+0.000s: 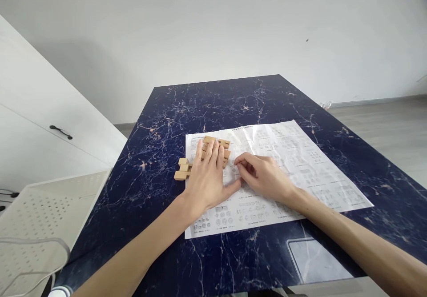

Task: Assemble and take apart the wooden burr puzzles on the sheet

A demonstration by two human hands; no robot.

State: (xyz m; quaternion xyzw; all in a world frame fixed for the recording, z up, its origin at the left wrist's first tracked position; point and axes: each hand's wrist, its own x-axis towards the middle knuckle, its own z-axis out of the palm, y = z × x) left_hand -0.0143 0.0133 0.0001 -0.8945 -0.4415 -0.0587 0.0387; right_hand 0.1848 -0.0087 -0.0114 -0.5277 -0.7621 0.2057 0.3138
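My left hand (208, 174) lies flat, fingers stretched out, on top of several wooden puzzle blocks (218, 145) that rest on a large printed instruction sheet (300, 163). A few more wooden blocks (183, 169) lie just left of that hand at the sheet's edge. My right hand (263, 174) rests on the sheet beside the left thumb, its fingers curled in toward the blocks' right end; nothing shows inside them.
The sheet lies on a dark blue marble-patterned table (160, 123). A white perforated cart (43, 217) stands at the left, with white cabinets (40, 110) behind it. A pale rectangular patch (313, 261) sits at the table's near edge.
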